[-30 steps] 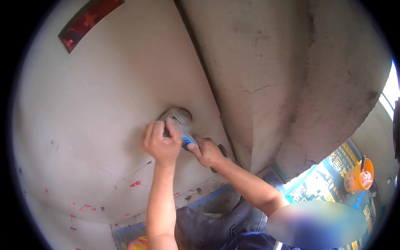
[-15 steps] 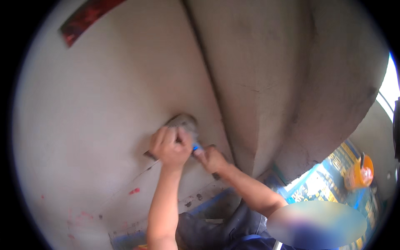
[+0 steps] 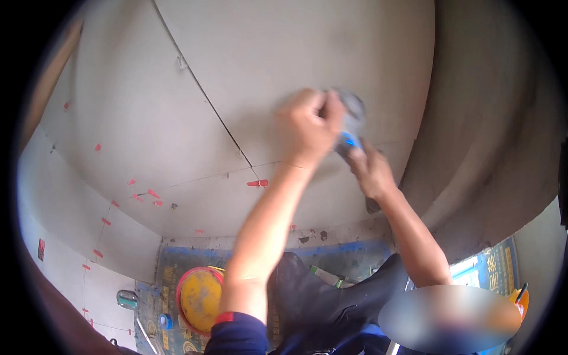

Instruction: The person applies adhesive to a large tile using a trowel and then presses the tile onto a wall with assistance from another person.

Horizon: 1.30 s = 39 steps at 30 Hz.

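A grey power tool (image 3: 352, 118) with a blue band is against the pale wall panel (image 3: 284, 47), blurred by motion. My left hand (image 3: 310, 127) is closed on its front end, the fingers curled over the top. My right hand (image 3: 370, 171) wraps round its body just behind and to the right. A dark seam crosses the panel to the left of my hands, and small red tabs (image 3: 257, 183) dot the lower part of the wall.
Curved rough grey surface (image 3: 497, 118) rises at the right. Below lie a protective floor sheet (image 3: 168, 272), a red-rimmed yellow bucket (image 3: 201, 299), a green-grey device (image 3: 127, 300) and a blue tape roll (image 3: 165, 321). An orange pail (image 3: 520, 302) stands at the lower right.
The view has turned leftward, bringing more wall and floor into sight. The tool and both hands now appear higher and farther right in the picture, still held together.
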Available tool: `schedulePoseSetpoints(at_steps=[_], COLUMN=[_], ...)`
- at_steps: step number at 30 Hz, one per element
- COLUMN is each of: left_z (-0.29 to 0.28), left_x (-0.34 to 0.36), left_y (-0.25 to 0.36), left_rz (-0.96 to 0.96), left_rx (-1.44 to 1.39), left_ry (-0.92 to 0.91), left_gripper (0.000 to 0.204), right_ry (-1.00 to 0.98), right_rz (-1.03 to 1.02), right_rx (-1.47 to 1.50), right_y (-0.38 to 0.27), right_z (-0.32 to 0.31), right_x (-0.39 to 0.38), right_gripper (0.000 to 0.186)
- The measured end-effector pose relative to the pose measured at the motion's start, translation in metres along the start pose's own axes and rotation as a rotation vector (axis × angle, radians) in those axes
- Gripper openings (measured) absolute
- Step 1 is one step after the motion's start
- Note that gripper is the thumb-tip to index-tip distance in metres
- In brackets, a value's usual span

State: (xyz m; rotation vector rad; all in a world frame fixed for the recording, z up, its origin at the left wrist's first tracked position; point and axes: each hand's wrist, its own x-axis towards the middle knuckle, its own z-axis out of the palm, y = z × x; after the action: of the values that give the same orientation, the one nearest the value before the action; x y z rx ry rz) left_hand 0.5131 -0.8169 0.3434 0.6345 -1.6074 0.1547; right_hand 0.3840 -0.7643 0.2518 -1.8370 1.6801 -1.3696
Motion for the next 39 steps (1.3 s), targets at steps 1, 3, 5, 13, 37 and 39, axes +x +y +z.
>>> schedulePoseSetpoints(at_steps=[1, 3, 5, 13, 37, 39], left_z=[-0.017, -0.044, -0.057, -0.070, -0.043, -0.006], left_x=[0.008, 0.024, 0.028, 0.015, 0.126, 0.119], left_y=[-0.011, -0.037, -0.061, -0.086, -0.062, -0.047], left_rz=[-0.018, -0.054, -0.076, -0.011, 0.570, 0.430], left_rx=[-0.017, 0.017, 0.077, 0.054, 0.885, 0.962], left_ry=[0.022, 0.047, 0.048, 0.153, -0.008, -0.022], left_gripper=[0.031, 0.033, 0.034, 0.033, 0.075, 0.082], right_ry=[-0.067, -0.128, -0.157, -0.150, -0.245, -0.108], right_rz=[-0.015, -0.022, -0.089, -0.142, 0.517, 0.541], right_rx=[0.007, 0.011, -0.071, -0.104, 0.302, 0.311], right_y=[-0.022, -0.051, -0.060, -0.062, 0.019, 0.057], right_z=[0.006, 0.024, 0.043, 0.076, 0.028, 0.022], right_x=[0.008, 0.026, 0.043, 0.046, -0.159, -0.177], right_gripper=[0.070, 0.070, 0.069, 0.056, 0.045, 0.057])
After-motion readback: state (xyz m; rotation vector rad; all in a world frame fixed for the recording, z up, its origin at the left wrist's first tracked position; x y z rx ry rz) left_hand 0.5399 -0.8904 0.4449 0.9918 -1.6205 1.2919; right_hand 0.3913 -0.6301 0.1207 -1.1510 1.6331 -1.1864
